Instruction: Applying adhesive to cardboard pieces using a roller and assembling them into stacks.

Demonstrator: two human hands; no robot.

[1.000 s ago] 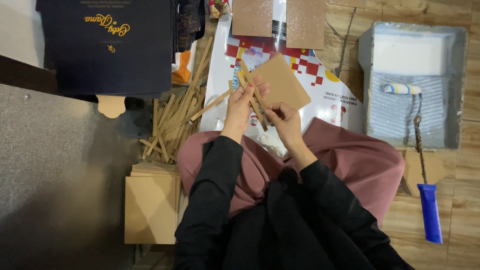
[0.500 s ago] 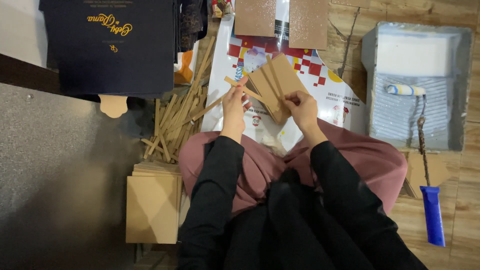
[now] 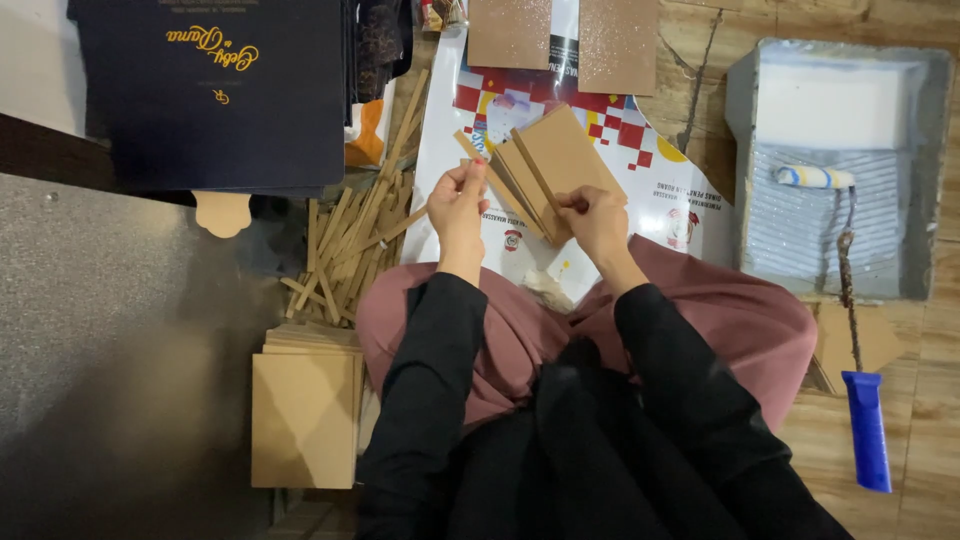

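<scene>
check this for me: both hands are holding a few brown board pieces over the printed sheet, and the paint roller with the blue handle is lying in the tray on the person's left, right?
Not quite: the head view shows the grey paint tray and the paint roller on the person's right, not the left. The rest holds: the left hand and right hand hold the brown board pieces over the printed sheet.

Two brown boards [image 3: 565,30] at 12 o'clock: tops cut by frame edge. Strip pile [image 3: 350,250] partly hidden under dark box [image 3: 215,90], 10 o'clock.
</scene>
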